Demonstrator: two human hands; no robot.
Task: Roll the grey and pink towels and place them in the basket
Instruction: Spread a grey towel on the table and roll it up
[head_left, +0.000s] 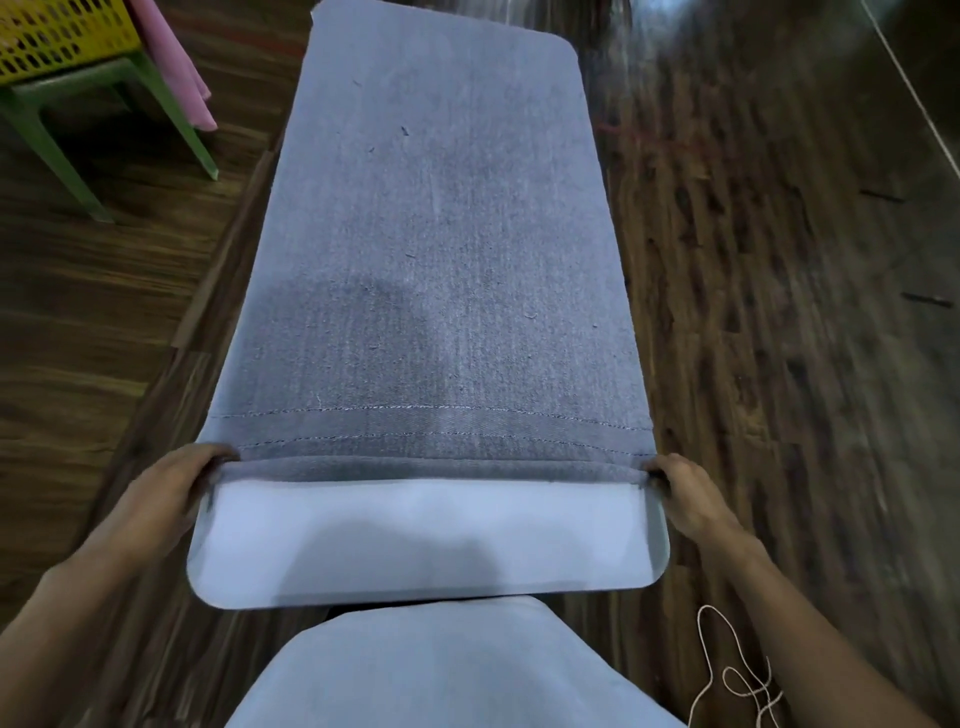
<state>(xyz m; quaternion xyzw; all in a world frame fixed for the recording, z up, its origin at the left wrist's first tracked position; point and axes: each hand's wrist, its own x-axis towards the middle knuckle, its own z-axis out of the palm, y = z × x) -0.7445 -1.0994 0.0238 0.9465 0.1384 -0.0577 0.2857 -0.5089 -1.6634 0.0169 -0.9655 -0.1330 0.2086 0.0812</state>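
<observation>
A long grey towel lies flat along a narrow white board, its stitched near hem folded over into a thin first roll. My left hand pinches the left end of that fold. At the fold's right end my right hand grips the same way. A pink towel hangs at the upper left, beside a yellow perforated basket standing on a green stool.
Dark wooden floor surrounds the board on both sides. A thin white string lies on the floor at lower right. My light blue clothing fills the bottom centre.
</observation>
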